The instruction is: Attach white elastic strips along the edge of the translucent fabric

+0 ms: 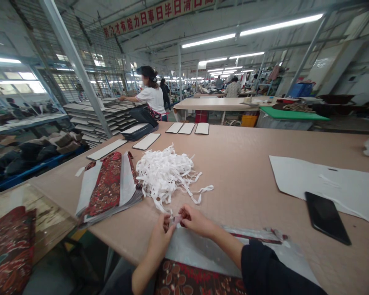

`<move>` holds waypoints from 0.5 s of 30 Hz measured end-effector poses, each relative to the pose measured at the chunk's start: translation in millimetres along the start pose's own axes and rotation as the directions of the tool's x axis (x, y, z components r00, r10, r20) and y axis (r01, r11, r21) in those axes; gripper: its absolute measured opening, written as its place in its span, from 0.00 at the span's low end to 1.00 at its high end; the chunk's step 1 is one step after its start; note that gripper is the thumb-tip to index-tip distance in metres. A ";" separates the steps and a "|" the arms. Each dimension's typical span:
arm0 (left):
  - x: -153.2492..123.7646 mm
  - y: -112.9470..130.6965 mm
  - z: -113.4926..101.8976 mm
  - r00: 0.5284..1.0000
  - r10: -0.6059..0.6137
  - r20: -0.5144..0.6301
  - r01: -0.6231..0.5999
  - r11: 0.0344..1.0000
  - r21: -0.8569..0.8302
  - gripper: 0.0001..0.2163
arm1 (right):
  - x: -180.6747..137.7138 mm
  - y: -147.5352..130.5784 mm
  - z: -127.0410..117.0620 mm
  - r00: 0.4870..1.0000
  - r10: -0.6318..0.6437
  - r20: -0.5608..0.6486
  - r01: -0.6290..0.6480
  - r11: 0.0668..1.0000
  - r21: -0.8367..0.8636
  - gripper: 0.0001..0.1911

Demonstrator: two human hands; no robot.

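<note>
My left hand (160, 239) and my right hand (195, 220) meet at the table's near edge, both pinched shut on a short white strip (176, 220). They rest on a grey-backed fabric piece (199, 252) with a red floral face that hangs over the edge toward me. Just beyond my fingers lies a loose heap of white strips (166, 172). To its left sits a stack of red patterned fabric pieces (107, 188) with pale backing.
A black phone (327, 217) lies on a white sheet (326, 184) at the right. Flat white-edged panels (187, 128) lie at the table's far side. A person (152, 98) stands at stacked panels behind. Red fabric (9, 246) lies on a low surface at left.
</note>
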State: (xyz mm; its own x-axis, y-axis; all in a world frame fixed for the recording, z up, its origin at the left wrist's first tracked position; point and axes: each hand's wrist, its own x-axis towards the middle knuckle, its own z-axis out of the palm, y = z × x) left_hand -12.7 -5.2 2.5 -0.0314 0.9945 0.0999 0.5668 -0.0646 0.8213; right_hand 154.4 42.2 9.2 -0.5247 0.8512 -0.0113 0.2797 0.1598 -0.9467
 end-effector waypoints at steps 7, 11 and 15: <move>-9.7 8.9 -0.6 0.904 0.394 0.163 -0.409 0.692 0.595 0.06 | 10.5 4.2 -4.1 0.985 -0.144 0.096 0.167 0.940 -0.299 0.13; -10.8 10.8 1.4 0.891 0.350 0.289 -0.449 0.587 0.674 0.07 | 17.4 2.7 -5.9 0.964 -0.185 0.191 0.254 0.852 -0.458 0.10; -10.8 14.5 3.2 0.868 0.346 0.356 -0.490 0.488 0.722 0.11 | 27.4 3.3 -6.4 0.955 -0.158 0.250 0.272 0.799 -0.536 0.09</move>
State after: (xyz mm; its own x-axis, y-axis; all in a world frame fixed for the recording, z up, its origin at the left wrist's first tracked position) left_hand -1.6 -16.6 11.6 0.4618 0.8704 0.1709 0.8864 -0.4597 -0.0540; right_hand 146.1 69.2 7.9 -0.7461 0.6633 0.0581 0.5120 0.6272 -0.5869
